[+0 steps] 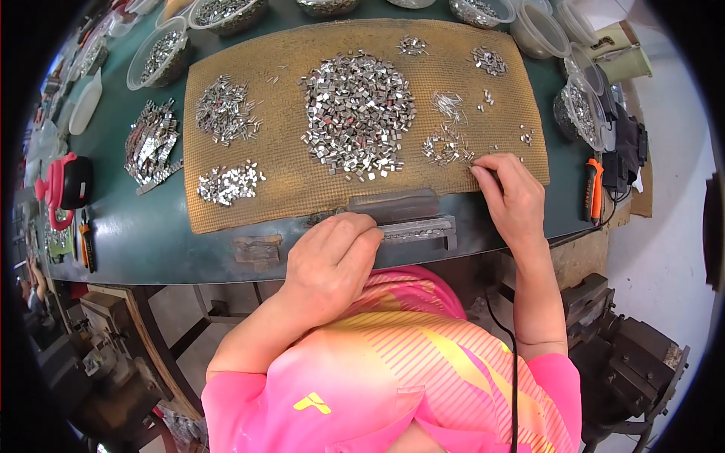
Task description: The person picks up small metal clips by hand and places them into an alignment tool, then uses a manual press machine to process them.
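Observation:
My left hand (332, 253) is closed, its curled fingers on the left end of a narrow metal jig (419, 229) at the table's front edge. Small pieces appear lined up along the jig's slot. Behind it lies a dark grey metal block (394, 205). My right hand (513, 195) reaches to the right part of a tan textured mat (283, 170), thumb and forefinger pinched beside a loose pile of thin metal pins (444, 147). Whatever sits between those fingertips is too small to make out. A big heap of small silvery metal pieces (356, 113) covers the mat's middle.
Smaller piles of metal parts (225, 113) and silvery bits (230, 183) lie on the mat's left. Linked metal strips (151, 143) rest beside it. Plastic tubs (160, 57) line the back. Orange-handled pliers (593, 189) lie right; a pink-and-black cup (72, 185) stands left.

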Motion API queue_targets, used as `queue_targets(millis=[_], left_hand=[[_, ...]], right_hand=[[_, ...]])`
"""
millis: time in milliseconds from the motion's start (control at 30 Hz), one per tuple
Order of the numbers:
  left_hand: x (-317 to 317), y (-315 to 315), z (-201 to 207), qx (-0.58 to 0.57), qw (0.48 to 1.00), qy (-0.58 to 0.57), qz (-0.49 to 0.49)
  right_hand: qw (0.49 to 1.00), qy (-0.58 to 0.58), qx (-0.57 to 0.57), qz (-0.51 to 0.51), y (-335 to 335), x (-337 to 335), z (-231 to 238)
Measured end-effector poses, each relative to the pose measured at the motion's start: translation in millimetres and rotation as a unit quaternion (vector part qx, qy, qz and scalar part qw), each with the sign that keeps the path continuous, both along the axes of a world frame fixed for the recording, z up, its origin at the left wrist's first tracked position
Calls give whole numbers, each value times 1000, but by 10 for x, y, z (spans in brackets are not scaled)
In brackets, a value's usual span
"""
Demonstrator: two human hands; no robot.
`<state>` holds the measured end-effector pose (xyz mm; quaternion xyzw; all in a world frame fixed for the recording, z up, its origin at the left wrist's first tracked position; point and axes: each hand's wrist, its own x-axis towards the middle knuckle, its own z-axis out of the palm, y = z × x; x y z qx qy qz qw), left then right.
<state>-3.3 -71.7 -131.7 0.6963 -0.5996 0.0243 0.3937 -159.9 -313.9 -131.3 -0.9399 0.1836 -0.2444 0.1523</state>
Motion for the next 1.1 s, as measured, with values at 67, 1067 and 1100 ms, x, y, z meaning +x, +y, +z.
queue_targets(millis=[67,1067,1100], left_hand=[[-6,-12,-13,0,1000,-7,-2],[124,67,-144,-31,994,94,-46],[127,73,-129,-32,994,95,-44]], right_hand=[[1000,-6,1,-2,18,-18,11],[971,67,-46,224,670,101,317],[971,71,-46,223,679,83,331]])
